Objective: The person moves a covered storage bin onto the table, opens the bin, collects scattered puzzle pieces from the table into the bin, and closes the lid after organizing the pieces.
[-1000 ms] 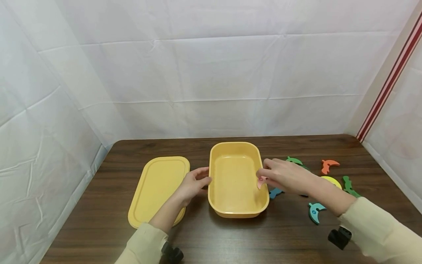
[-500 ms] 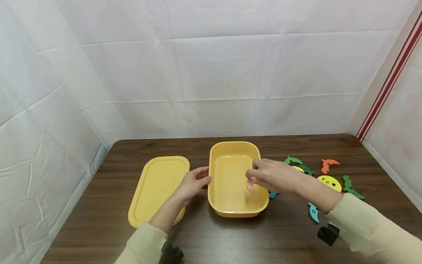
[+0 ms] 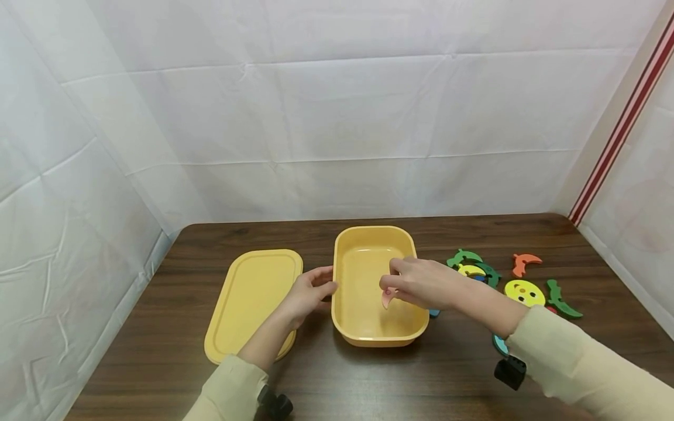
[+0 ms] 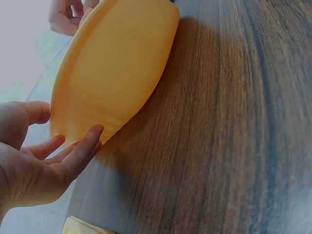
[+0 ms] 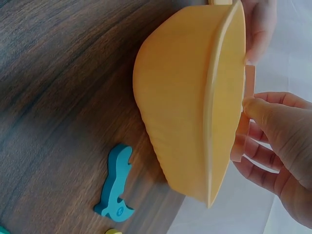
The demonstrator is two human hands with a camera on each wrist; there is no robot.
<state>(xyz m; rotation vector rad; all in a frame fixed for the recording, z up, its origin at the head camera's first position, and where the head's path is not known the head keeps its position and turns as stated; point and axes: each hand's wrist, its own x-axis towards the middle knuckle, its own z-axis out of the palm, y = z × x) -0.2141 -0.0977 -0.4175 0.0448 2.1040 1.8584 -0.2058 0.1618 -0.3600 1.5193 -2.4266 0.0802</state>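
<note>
A yellow rectangular tub [image 3: 380, 340] stands on the table in the head view. My left hand [image 3: 308, 296] is at its left side, thumb at the rim and fairly straight fingers against the outer wall. In the left wrist view those fingertips [image 4: 96, 130] lie on the tub's side. Over the inside of the tub, my right hand [image 3: 427, 284] pinches a small pink crescent-shaped piece [image 3: 388, 297] with a spiral mark on it. The right wrist view shows the thumb on the pink piece [image 5: 237, 148], just beyond the tub's rim.
A flat yellow lid [image 3: 253, 304] lies left of the tub. On the right are a round smiling yellow piece [image 3: 525, 292], an orange piece [image 3: 525, 264], a green piece [image 3: 561, 299] and a cluster with a dark green piece [image 3: 491, 273]. A blue piece [image 5: 116, 183] lies beside the tub.
My right hand has moved left with the pink piece, from the tub's right rim to over its middle. The left hand and the tub have stayed in place.
</note>
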